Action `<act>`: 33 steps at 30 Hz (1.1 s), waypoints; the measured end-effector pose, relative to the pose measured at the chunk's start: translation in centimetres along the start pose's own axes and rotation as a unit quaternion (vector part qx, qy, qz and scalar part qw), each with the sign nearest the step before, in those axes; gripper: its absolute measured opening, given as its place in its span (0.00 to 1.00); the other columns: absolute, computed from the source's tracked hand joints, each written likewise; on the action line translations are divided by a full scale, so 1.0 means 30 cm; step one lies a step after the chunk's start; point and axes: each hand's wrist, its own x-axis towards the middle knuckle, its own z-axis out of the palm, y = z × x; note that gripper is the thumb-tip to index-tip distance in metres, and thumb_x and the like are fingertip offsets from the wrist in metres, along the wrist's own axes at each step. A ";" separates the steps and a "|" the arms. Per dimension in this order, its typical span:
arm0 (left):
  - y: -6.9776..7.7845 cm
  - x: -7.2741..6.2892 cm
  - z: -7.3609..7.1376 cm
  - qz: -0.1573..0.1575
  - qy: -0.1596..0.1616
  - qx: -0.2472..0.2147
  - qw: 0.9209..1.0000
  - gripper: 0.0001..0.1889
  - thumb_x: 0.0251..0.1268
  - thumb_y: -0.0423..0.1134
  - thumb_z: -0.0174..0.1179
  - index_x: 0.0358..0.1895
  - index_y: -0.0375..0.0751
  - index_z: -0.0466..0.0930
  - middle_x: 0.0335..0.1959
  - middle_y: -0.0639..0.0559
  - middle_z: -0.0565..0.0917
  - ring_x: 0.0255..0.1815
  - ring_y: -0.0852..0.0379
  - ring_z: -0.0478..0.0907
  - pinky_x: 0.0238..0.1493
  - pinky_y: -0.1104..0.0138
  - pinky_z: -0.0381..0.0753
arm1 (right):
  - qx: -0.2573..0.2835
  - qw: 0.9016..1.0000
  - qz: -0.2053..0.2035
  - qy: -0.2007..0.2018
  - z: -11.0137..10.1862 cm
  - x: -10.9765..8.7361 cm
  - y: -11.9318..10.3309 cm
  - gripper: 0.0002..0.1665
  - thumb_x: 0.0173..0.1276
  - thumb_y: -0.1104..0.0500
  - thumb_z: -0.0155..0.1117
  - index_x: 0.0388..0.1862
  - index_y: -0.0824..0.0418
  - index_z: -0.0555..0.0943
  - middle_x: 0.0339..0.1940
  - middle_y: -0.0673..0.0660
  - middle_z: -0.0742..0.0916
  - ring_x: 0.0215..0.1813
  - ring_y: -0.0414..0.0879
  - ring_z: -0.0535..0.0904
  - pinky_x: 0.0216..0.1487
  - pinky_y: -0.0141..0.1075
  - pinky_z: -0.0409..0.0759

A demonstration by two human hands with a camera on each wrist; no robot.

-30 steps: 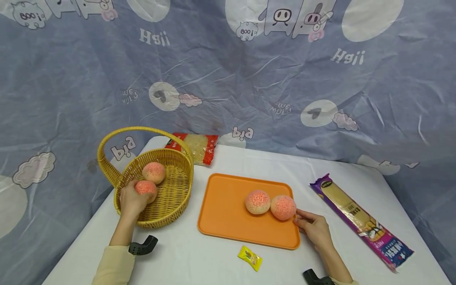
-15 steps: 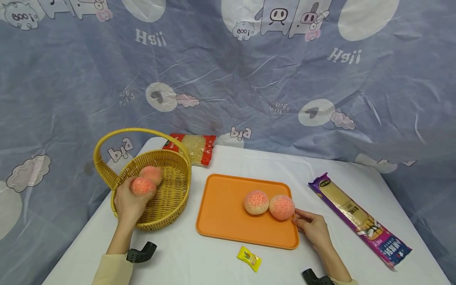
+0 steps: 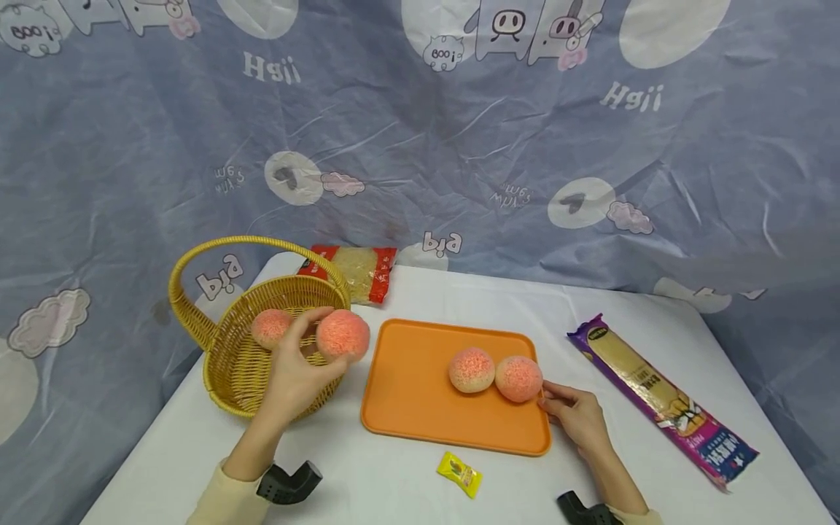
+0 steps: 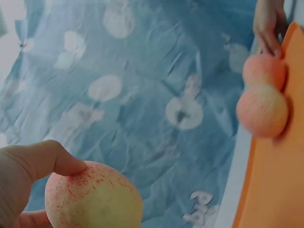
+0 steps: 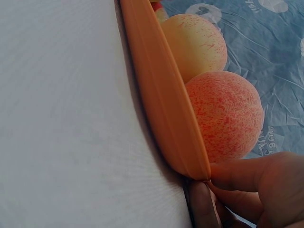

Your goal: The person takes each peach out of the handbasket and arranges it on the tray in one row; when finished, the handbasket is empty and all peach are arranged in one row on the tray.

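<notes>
My left hand grips a pink-and-cream peach between thumb and fingers, held up over the right rim of the yellow wicker basket. Another peach lies inside that basket, left of the hand. On the orange tray, two peaches sit side by side: the left one and the right one. At the tray's right edge, my right hand pinches the rim between thumb and fingers, close beside the right peach. In the right wrist view, the thumb and fingers clasp the tray's edge.
A yellow wrapped candy lies in front of the tray. Behind the basket is a red, clear-windowed food packet. A long purple noodle-like packet lies at the right. The basket's tall handle arches over its left and back.
My left hand has lifted a peach out of the basket and moved right with it toward the tray. The right hand stays at the tray's rim.
</notes>
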 end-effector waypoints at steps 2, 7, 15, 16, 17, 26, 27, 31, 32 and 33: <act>-0.002 0.004 0.048 0.010 -0.024 0.000 1.000 0.36 0.43 0.28 0.74 0.61 0.39 0.73 0.54 0.42 0.79 0.50 0.49 0.77 0.48 0.69 0.81 | -0.001 1.000 0.001 -0.001 -0.001 -0.001 0.000 0.28 0.65 0.65 0.65 0.64 0.70 0.75 0.38 0.52 0.87 0.32 0.31 0.80 0.35 0.27 0.83; -0.047 0.035 0.175 0.026 -0.057 0.009 0.998 0.35 0.40 0.29 0.75 0.59 0.39 0.75 0.54 0.44 0.79 0.52 0.49 0.76 0.51 0.57 0.80 | -0.003 1.000 0.002 0.002 -0.004 -0.002 -0.002 0.28 0.65 0.65 0.66 0.64 0.69 0.75 0.39 0.53 0.87 0.32 0.31 0.80 0.35 0.27 0.83; -0.152 0.080 0.334 0.027 -0.104 0.040 0.993 0.34 0.41 0.33 0.75 0.59 0.43 0.77 0.57 0.43 0.76 0.56 0.45 0.75 0.55 0.46 0.77 | 0.002 1.000 -0.005 0.002 -0.005 -0.003 -0.009 0.27 0.65 0.65 0.65 0.63 0.70 0.75 0.38 0.53 0.87 0.32 0.31 0.80 0.35 0.27 0.83; -0.161 0.083 0.348 0.031 -0.107 0.043 0.993 0.34 0.41 0.33 0.75 0.59 0.43 0.77 0.56 0.43 0.76 0.56 0.44 0.75 0.55 0.46 0.77 | 0.003 1.000 -0.006 0.002 -0.004 -0.004 -0.009 0.27 0.65 0.65 0.65 0.63 0.70 0.75 0.38 0.53 0.87 0.32 0.31 0.80 0.35 0.28 0.83; -0.168 0.084 0.362 0.033 -0.111 0.044 0.992 0.34 0.41 0.33 0.75 0.59 0.43 0.77 0.56 0.42 0.77 0.55 0.44 0.75 0.54 0.47 0.77 | 0.002 1.000 -0.005 0.002 -0.003 -0.005 -0.009 0.27 0.65 0.65 0.65 0.63 0.70 0.75 0.38 0.53 0.87 0.31 0.31 0.80 0.35 0.28 0.83; -0.193 0.079 0.440 0.020 -0.159 0.032 0.987 0.35 0.42 0.32 0.74 0.61 0.39 0.75 0.59 0.39 0.74 0.60 0.42 0.70 0.58 0.45 0.73 | -0.006 1.000 -0.001 0.002 -0.003 -0.008 -0.002 0.28 0.65 0.64 0.65 0.64 0.69 0.75 0.40 0.54 0.87 0.32 0.32 0.80 0.35 0.27 0.83; -0.195 0.079 0.443 0.018 -0.161 0.033 0.986 0.35 0.42 0.32 0.74 0.61 0.39 0.75 0.59 0.39 0.74 0.61 0.42 0.70 0.59 0.44 0.73 | -0.006 1.000 0.000 0.002 -0.003 -0.007 -0.002 0.27 0.65 0.64 0.65 0.64 0.69 0.75 0.40 0.54 0.87 0.32 0.32 0.80 0.35 0.27 0.83; -0.203 0.077 0.448 0.009 -0.161 0.033 0.986 0.35 0.43 0.32 0.75 0.61 0.41 0.75 0.59 0.40 0.75 0.61 0.41 0.70 0.60 0.44 0.71 | -0.009 1.000 0.000 0.002 -0.002 -0.005 -0.002 0.28 0.65 0.64 0.65 0.64 0.69 0.75 0.39 0.53 0.87 0.32 0.32 0.80 0.35 0.27 0.83; -0.206 0.077 0.450 0.008 -0.160 0.035 0.986 0.35 0.43 0.32 0.75 0.61 0.41 0.75 0.58 0.41 0.75 0.61 0.41 0.70 0.60 0.44 0.71 | -0.010 1.000 0.000 0.002 -0.001 -0.005 -0.001 0.27 0.65 0.64 0.65 0.64 0.68 0.76 0.39 0.53 0.87 0.32 0.32 0.80 0.35 0.27 0.83; -0.211 0.076 0.453 0.008 -0.160 0.040 0.986 0.35 0.43 0.33 0.75 0.61 0.41 0.75 0.58 0.41 0.75 0.60 0.42 0.71 0.60 0.44 0.71 | -0.010 1.000 0.000 0.003 -0.001 -0.005 -0.001 0.27 0.65 0.64 0.65 0.64 0.68 0.76 0.39 0.53 0.87 0.32 0.32 0.80 0.35 0.27 0.83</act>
